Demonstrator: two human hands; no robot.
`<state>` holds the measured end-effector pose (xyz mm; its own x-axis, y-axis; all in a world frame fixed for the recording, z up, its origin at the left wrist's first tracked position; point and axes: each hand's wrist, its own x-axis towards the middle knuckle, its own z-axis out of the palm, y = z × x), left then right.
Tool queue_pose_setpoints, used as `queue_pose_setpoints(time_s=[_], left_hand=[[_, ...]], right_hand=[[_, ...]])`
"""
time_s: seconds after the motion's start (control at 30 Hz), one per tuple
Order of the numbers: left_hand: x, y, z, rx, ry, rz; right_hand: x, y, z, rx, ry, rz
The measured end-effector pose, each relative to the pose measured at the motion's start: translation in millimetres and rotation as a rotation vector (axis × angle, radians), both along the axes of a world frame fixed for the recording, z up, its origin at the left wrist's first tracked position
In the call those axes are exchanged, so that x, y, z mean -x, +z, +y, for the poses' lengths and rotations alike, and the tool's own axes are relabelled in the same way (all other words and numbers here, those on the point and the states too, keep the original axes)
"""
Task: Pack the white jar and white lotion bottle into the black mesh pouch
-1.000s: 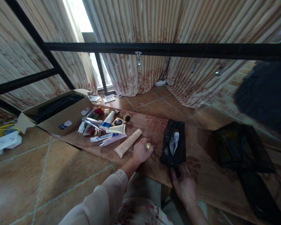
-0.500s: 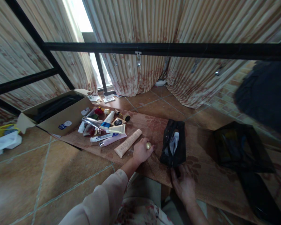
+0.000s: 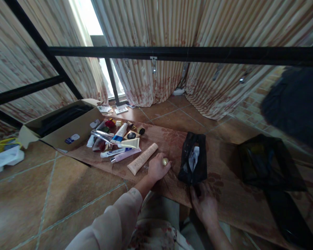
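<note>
My left hand rests on the cloth-covered bench, fingers curled round a small item with a pale gold, rounded top; the rest of it is hidden. Just left of that hand lies a peach squeeze tube. To the right stands a black mesh pouch, its top unzipped, with something whitish showing inside. At the pouch's near end is my right hand, thumb and fingers apart; whether the fingertips touch the pouch I cannot tell. It appears to hold nothing.
Several tubes and cosmetics are heaped left on the brown cloth, beside an open cardboard box with black contents. Another black mesh bag lies right. A dark metal rail crosses before the curtains. White trays sit far left.
</note>
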<state>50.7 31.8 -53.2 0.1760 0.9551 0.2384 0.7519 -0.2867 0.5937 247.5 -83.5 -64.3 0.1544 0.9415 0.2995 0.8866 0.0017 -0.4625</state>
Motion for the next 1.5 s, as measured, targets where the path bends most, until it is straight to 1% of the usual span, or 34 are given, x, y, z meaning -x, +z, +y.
queue_pose_setpoints(time_s=[0.27, 0.63, 0.8, 1.1, 1.33, 1.5], left_hand=[[-0.3, 0.7, 0.9, 0.013, 0.013, 0.014], [0.0, -1.0, 1.0, 0.006, 0.007, 0.019], [-0.3, -1.7, 1.0, 0.018, 0.009, 0.026], [-0.6, 0.6, 1.0, 0.038, 0.016, 0.022], [-0.4, 1.6, 0.8, 0.034, 0.009, 0.015], [-1.1, 1.9, 0.9, 0.034, 0.018, 0.021]], right_hand=[[-1.1, -3.6, 0.0, 0.001, -0.015, -0.019], [0.7, 1.7, 0.3, -0.008, 0.000, -0.031], [-0.3, 0.6, 0.0, -0.015, -0.010, -0.048], [-0.3, -1.1, -0.6, -0.003, -0.022, -0.036], [-2.5, -5.3, 0.0, 0.008, 0.002, -0.004], [-1.7, -3.6, -0.1, 0.008, -0.009, -0.009]])
